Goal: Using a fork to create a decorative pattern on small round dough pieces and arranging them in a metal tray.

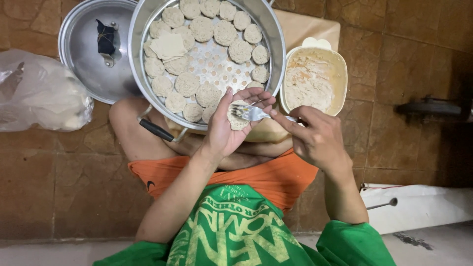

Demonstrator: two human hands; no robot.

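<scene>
left hand (227,129) grip cupping a dumpling wrapper (238,117), right hand (315,138) grip pinching a fork (256,114) over it

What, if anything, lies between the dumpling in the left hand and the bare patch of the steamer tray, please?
Nothing visible does. The left hand cups the dumpling at the steamer tray's near rim, with the fork in the right hand resting on it. Finished dumplings ring the bare centre, so only those lie on the way.

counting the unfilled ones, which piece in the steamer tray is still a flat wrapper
The flat square wrapper at the tray's upper left, lying on top of the round filled dumplings.
</scene>
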